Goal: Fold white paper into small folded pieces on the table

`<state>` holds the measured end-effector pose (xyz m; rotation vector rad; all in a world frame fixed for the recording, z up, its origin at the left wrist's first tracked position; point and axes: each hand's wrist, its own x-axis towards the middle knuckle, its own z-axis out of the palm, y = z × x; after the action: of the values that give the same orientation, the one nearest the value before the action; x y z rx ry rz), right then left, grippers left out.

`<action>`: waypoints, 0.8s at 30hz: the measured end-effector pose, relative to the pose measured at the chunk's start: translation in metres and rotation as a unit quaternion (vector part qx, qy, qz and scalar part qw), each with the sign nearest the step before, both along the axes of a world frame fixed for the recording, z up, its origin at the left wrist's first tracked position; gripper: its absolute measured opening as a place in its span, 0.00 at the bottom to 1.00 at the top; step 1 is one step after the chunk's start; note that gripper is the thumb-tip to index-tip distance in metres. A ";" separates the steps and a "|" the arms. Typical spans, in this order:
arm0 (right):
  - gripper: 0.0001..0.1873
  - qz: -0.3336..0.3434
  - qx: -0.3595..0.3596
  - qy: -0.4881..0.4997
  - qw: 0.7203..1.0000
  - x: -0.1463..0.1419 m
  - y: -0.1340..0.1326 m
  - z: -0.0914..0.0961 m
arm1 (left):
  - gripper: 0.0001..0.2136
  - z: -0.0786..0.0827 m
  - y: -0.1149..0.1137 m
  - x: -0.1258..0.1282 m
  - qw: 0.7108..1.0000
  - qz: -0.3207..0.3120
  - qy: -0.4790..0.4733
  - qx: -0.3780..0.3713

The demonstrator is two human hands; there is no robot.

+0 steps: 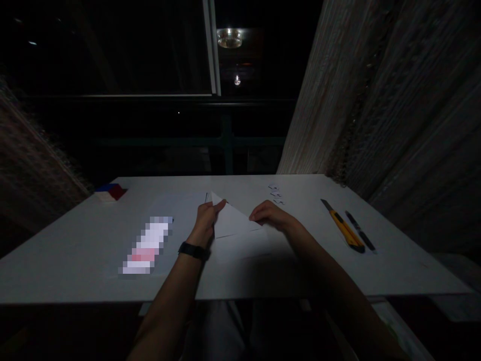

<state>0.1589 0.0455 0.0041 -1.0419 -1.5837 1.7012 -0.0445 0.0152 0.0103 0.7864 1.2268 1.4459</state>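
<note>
A white sheet of paper (231, 223) with a folded triangular shape lies at the middle of the white table. My left hand (206, 220), with a dark band on its wrist, grips the sheet's left side, thumb on top. At the sheet's right corner, the fingers of my right hand (268, 213) are closed in a pinch on the paper. Below the triangle, more white paper (240, 245) shows, partly in shadow. A thin dark object stands out just above my left hand; its kind is unclear.
Left of my hands lies a pixelated phone-like rectangle (148, 245); farther back sits a coloured cube (110, 192). On the right are a yellow utility knife (342, 225), blade out, and a black pen (359, 231). Small dark marks (276, 194) dot the table (300, 188). Curtains (319, 90) flank a dark window.
</note>
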 end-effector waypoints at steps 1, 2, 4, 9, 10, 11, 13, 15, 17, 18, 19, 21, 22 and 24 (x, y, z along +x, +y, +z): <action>0.08 0.006 -0.007 -0.005 1.000 0.004 0.001 0.001 | 0.11 0.000 0.000 0.000 1.000 0.003 -0.001 0.004; 0.09 0.015 -0.012 -0.009 1.000 0.008 0.002 0.002 | 0.11 0.000 0.000 0.000 1.000 0.007 -0.002 0.007; 0.09 0.043 -0.020 -0.018 0.999 0.019 0.004 0.003 | 0.12 0.000 0.000 0.000 1.000 0.017 -0.002 0.010; 0.11 0.111 -0.040 -0.044 0.992 0.049 0.009 0.007 | 0.13 0.000 0.001 -0.003 0.998 0.061 -0.006 0.024; 0.12 0.109 -0.033 -0.041 0.993 0.053 0.011 0.007 | 0.13 0.000 0.001 -0.004 0.998 0.063 -0.006 0.027; 0.13 0.098 -0.024 -0.033 0.994 0.055 0.012 0.007 | 0.13 0.000 0.001 -0.004 0.998 0.057 -0.003 0.027; 0.14 0.054 0.000 -0.009 0.999 0.053 0.013 0.006 | 0.14 0.000 0.000 -0.002 1.000 0.018 0.013 0.017; 0.15 0.011 0.022 0.013 1.000 0.043 0.012 0.006 | 0.14 -0.002 -0.002 0.003 0.998 -0.039 0.039 0.005; 0.18 0.049 0.030 -0.009 0.998 0.028 0.007 0.006 | 0.15 -0.003 -0.005 0.008 0.994 -0.093 0.062 -0.001; 0.18 0.081 0.037 -0.027 0.996 0.020 0.004 0.006 | 0.15 -0.004 -0.006 0.011 0.991 -0.113 0.068 -0.001; 0.18 0.106 0.043 -0.047 0.992 0.014 0.001 0.005 | 0.15 -0.005 -0.007 0.013 0.989 -0.127 0.070 -0.001; 0.16 0.136 0.064 -0.079 0.986 0.003 -0.004 0.004 | 0.15 -0.006 -0.008 0.016 0.988 -0.144 0.065 -0.002; 0.16 0.140 0.073 -0.082 0.984 0.000 -0.006 0.004 | 0.14 -0.006 -0.008 0.016 0.987 -0.149 0.057 0.001; 0.16 0.132 0.087 -0.083 0.984 -0.001 -0.007 0.003 | 0.14 -0.005 -0.008 0.014 0.987 -0.159 0.033 0.010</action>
<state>0.1575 0.0382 0.0075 -0.9376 -2.0152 1.6400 -0.0300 0.0070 0.0050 1.0008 1.0802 1.1810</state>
